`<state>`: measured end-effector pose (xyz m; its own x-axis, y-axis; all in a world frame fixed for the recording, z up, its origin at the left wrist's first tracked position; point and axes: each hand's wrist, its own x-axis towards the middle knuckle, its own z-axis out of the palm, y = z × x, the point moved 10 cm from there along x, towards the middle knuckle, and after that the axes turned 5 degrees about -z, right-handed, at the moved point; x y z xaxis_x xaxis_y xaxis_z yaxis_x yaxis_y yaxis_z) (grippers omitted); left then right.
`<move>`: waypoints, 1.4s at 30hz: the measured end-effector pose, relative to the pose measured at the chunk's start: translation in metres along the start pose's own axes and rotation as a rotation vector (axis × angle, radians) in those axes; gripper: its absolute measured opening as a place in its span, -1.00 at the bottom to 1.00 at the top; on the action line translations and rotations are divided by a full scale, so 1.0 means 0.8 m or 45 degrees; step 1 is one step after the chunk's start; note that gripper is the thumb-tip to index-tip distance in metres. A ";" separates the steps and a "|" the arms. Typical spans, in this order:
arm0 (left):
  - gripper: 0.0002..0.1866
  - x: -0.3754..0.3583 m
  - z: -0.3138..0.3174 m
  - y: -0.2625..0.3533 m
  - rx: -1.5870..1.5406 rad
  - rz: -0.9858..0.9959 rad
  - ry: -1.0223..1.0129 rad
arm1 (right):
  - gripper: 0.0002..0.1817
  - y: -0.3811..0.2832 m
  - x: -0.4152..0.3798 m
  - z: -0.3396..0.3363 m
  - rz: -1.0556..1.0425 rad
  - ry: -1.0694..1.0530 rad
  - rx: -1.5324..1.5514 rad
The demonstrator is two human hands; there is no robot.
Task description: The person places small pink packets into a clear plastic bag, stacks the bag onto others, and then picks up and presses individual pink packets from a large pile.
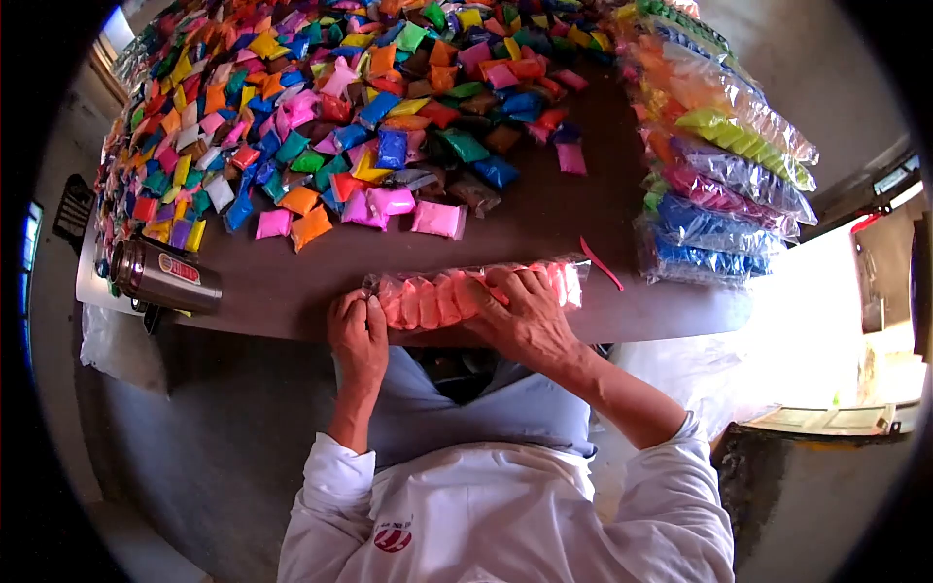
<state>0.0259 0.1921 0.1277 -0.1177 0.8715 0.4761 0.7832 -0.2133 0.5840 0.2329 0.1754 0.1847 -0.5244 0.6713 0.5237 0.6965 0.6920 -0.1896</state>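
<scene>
A long clear plastic bag [420, 303] filled with a row of coral-pink packets lies along the table's front edge. At its left end, my left hand [358, 335] is closed on the bag's corner, thumb and fingers pressed together. My right hand [525, 313] rests over the bag right of its middle, fingers bent on the packets and thumb pointing left. Part of the row is hidden under that hand. The bag's right end sticks out past my right fingers, close to a thin red strip [603, 264] on the tabletop.
Many small colourful packets [389, 146] are heaped across the back and left of the brown table [292, 321]. At the right stands a stack of filled clear bags [719, 214]. A steel flask [165, 276] lies on its side at the left edge.
</scene>
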 end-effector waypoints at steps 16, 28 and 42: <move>-0.82 0.006 -0.004 0.013 -0.041 0.101 -0.020 | -0.69 0.014 -0.006 0.023 0.037 -0.047 0.032; -0.79 0.011 -0.009 0.025 -0.035 0.225 -0.095 | -0.62 0.010 0.000 0.015 -0.009 0.057 -0.010; -0.76 -0.008 0.006 -0.005 -0.031 0.109 -0.028 | -0.49 0.011 -0.008 0.020 -0.020 -0.010 0.059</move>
<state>0.0263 0.1897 0.1193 -0.0373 0.8589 0.5108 0.7745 -0.2982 0.5579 0.2349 0.1814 0.1665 -0.5392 0.6623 0.5203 0.6649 0.7139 -0.2197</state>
